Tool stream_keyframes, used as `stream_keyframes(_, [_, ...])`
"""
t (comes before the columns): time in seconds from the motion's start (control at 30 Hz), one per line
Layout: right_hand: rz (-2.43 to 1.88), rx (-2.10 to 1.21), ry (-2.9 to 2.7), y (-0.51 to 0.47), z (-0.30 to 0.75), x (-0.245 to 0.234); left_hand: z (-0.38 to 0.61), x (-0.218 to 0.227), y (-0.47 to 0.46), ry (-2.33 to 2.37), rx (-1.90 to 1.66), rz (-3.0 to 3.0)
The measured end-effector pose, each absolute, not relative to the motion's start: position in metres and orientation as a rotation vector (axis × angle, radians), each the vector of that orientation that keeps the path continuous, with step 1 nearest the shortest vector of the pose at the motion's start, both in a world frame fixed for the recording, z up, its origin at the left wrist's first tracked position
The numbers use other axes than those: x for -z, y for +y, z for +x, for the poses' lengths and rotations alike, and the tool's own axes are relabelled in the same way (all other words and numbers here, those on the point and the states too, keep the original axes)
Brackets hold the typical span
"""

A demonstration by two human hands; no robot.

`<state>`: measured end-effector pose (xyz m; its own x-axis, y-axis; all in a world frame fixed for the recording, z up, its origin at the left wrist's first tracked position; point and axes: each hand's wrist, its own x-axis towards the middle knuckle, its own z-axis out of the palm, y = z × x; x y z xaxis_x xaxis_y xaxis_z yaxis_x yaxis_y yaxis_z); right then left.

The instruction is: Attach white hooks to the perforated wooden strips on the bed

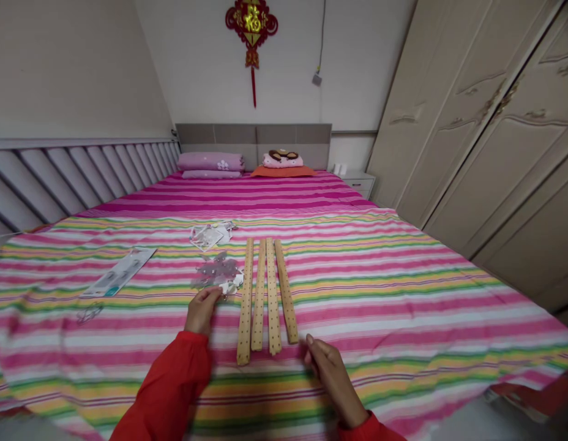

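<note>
Several long wooden strips (272, 300) with rows of small holes lie side by side, lengthwise, on the striped bedcover. My left hand (202, 312) is left of them, its thumb and fingers pinched at the near edge of a pile of thin grey, see-through pieces (217, 269). Small white bits (232, 285) lie by those fingertips; what the pinch holds is too small to make out. On the other side, my right hand (328, 364) hovers just past the near end of the rightmost strip, fingers curled and thumb forward, with nothing visible in it.
Beyond the grey pile is a heap of clear plastic packets (213, 234). At left lie a flat white package (121, 271) and a small thin wire-like item (89, 313). Folded bedding (210, 162) sits by the headboard (220, 133); a wardrobe (467, 122) stands at right.
</note>
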<state>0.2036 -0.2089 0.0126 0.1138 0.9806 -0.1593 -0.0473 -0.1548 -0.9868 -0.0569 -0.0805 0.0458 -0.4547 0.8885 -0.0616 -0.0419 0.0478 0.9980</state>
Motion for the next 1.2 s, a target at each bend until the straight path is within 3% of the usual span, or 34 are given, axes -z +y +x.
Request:
stream_keyframes(0.27, [-1.313,-1.237,-1.054,-0.203,0.197,-0.010,-0.066,-0.057,-0.085,1.226,-1.381,0.348])
stream_keyframes(0.5, [-1.173,-1.146,-1.246,-0.182,0.172,-0.027,-0.062,-0.046,-0.093,1.146,-1.315,0.354])
stream_keyframes(0.7, [-1.009,-1.267,-1.436,-0.154,0.125,-0.039,-0.060,-0.037,-0.103,1.157,-1.289,0.393])
stream_keyframes(1.0, [-0.941,-1.054,-1.707,-0.116,0.081,-0.028,-0.066,-0.033,-0.113,1.130,-1.271,0.456])
stream_keyframes(1.2, [-0.960,-1.263,-1.533,-0.113,0.079,-0.018,-0.069,-0.035,-0.116,1.014,-1.274,0.375])
